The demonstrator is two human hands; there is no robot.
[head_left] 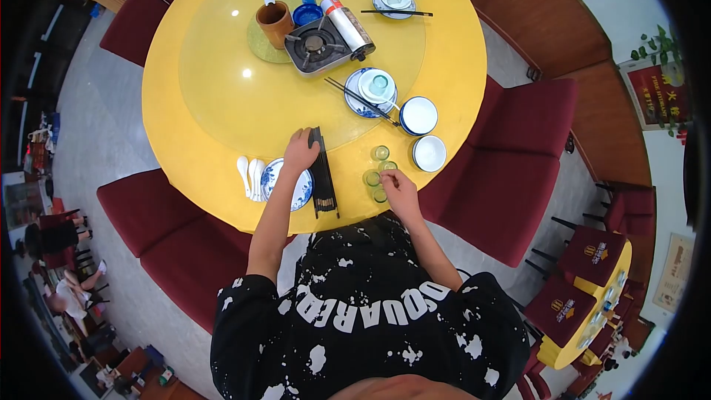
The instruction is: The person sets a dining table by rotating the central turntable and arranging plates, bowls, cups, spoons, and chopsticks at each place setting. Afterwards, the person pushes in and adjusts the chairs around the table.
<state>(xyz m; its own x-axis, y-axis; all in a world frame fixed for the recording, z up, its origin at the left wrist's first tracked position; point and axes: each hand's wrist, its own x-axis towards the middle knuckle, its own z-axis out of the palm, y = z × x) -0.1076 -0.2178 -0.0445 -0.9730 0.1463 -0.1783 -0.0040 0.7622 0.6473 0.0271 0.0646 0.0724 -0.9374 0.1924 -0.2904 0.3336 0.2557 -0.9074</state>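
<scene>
My left hand (301, 151) rests at the upper end of a bundle of black chopsticks (324, 181), fingers stretched forward and thumb side against the bundle. Beside that forearm is a blue-and-white plate (302, 192), partly covered by the arm. White spoons (254, 178) lie left of it. My right hand (401, 192) is over a group of small greenish glasses (381, 152), with thumb and forefinger closed at the rim of one glass (387, 166). Two more glasses stand just left of those fingers.
On the yellow round table (167, 96), a portable gas stove (316, 48) with a canister (348, 27) stands by a brown cup (275, 24). White bowls (429, 153) are stacked at the right edge. Place settings (370, 92) line the right side. Maroon chairs (492, 185) flank me.
</scene>
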